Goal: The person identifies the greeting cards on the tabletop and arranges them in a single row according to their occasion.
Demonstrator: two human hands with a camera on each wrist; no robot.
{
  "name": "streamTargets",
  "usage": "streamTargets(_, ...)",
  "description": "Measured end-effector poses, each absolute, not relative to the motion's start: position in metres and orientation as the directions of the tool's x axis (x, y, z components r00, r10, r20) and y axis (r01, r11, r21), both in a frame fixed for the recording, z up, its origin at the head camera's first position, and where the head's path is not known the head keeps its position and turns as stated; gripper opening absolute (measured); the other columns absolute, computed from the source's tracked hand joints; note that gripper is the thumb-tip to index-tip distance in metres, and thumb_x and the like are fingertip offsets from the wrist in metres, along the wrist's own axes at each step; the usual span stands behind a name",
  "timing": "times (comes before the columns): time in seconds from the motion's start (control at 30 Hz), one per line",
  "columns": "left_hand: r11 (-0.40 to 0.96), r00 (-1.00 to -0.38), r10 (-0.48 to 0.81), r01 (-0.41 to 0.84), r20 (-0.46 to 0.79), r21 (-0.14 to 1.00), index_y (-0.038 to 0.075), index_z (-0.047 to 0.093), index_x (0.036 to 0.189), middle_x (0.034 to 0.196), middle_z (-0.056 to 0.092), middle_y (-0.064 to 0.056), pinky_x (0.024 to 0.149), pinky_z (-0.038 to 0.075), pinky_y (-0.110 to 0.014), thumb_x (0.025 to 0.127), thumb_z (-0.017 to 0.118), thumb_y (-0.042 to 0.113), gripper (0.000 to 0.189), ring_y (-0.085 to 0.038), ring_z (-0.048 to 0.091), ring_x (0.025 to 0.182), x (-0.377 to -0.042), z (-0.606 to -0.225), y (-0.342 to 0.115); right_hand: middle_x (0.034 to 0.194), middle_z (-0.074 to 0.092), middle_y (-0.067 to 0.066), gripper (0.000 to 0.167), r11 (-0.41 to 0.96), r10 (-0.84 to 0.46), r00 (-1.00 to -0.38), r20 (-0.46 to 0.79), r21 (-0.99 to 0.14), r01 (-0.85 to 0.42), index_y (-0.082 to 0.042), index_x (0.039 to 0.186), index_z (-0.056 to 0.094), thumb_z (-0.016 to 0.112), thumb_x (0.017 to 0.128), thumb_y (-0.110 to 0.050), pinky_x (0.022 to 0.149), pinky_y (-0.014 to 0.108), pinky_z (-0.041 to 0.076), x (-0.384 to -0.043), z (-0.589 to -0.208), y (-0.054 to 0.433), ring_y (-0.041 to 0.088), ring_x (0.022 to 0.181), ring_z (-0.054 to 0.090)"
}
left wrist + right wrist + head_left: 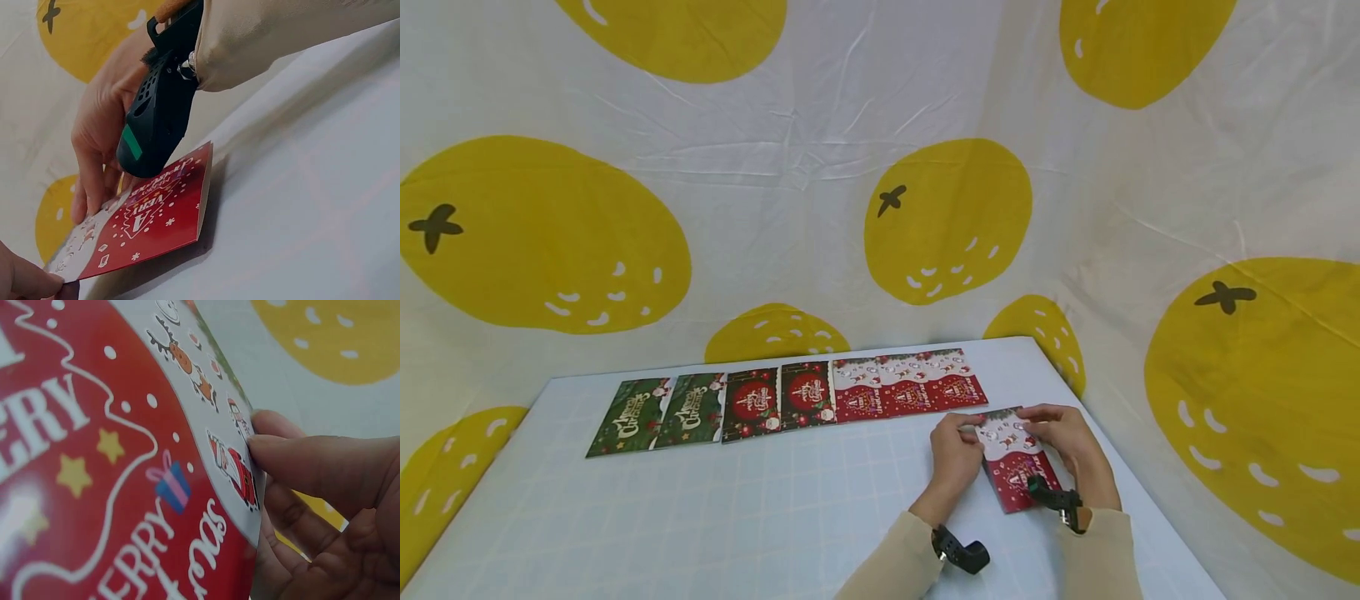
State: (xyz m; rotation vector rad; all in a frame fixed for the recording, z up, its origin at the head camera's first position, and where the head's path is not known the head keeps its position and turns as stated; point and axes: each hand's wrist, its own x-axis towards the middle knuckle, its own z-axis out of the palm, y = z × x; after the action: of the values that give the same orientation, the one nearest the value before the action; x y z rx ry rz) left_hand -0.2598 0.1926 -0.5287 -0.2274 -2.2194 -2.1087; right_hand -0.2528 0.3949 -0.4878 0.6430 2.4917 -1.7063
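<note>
Both hands hold one red and white Christmas card (1011, 450) over the right part of the table. My left hand (955, 457) pinches its left edge near the top, thumb on the printed face. My right hand (1071, 442) pinches the opposite edge, also near the top, as the right wrist view shows with the thumb (312, 462) at the printed Santa. In the left wrist view the card (156, 215) is tilted, its lower end raised above the tabletop with a shadow below.
Along the back of the table (737, 517) lies a row of cards: two green ones (628, 417), two dark red ones (751, 406), then several red and white ones (906, 398). A white cloth (805, 242) with yellow fruit hangs behind and at the sides.
</note>
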Motion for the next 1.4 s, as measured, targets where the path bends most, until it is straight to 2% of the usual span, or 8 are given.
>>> streamTargets(0.17,0.037,-0.989,0.055,0.137,0.135,0.99,0.005,0.08,0.104,0.094,0.069,0.001,0.06,0.053,-0.021,0.069,0.069,-0.024,0.047,-0.004,0.06,0.07,-0.262,-0.529,0.191,0.153,0.05,0.026,0.028,0.289,0.287,-0.914,-0.286,-0.884,0.368,-0.003,0.127,0.074,0.065,0.101,-0.004,0.104,0.044,0.046,-0.253,-0.488,0.394,0.038,0.131,0.05)
streamTargets(0.57,-0.009,-0.992,0.066,0.107,0.107,0.994,0.003,0.078,0.107,0.096,0.069,-0.003,0.065,0.056,-0.02,0.073,0.072,-0.023,0.043,-0.007,0.065,0.074,-0.26,-0.525,0.193,0.156,0.044,0.028,0.031,0.226,0.305,-0.909,-0.285,-0.905,0.36,-0.001,0.133,0.07,0.061,0.103,-0.006,0.112,0.05,0.04,-0.251,-0.483,0.391,0.04,0.138,0.042)
streamTargets(0.87,0.007,-0.99,0.12,0.076,0.075,0.997,0.004,0.077,0.1,0.095,0.069,-0.005,0.065,0.057,-0.022,0.075,0.077,-0.02,0.035,-0.007,0.066,0.076,-0.256,-0.521,0.195,0.156,0.044,0.025,0.035,0.207,0.363,-0.899,-0.247,-0.919,0.336,-0.001,0.138,0.066,0.059,0.104,-0.004,0.106,0.04,0.044,-0.251,-0.482,0.392,0.038,0.14,0.041)
streamTargets(1.13,0.05,-0.975,0.216,0.064,0.052,0.997,0.006,0.078,0.098,0.095,0.073,-0.002,0.068,0.057,-0.022,0.081,0.078,-0.015,0.027,-0.005,0.066,0.077,-0.255,-0.522,0.193,0.154,0.047,0.021,0.033,0.138,0.455,-0.861,-0.227,-0.937,0.32,-0.003,0.137,0.068,0.06,0.104,-0.004,0.095,0.03,0.045,-0.255,-0.485,0.395,0.032,0.13,0.045)
streamTargets(1.4,0.097,-0.971,0.238,0.037,0.013,0.995,0.006,0.081,0.093,0.086,0.073,0.0,0.061,0.054,-0.022,0.084,0.076,-0.013,0.022,-0.004,0.063,0.069,-0.254,-0.518,0.192,0.154,0.049,0.017,0.033,0.056,0.555,-0.8,-0.229,-0.949,0.311,-0.006,0.137,0.069,0.061,0.105,-0.006,0.111,0.04,0.044,-0.257,-0.486,0.395,0.028,0.131,0.047)
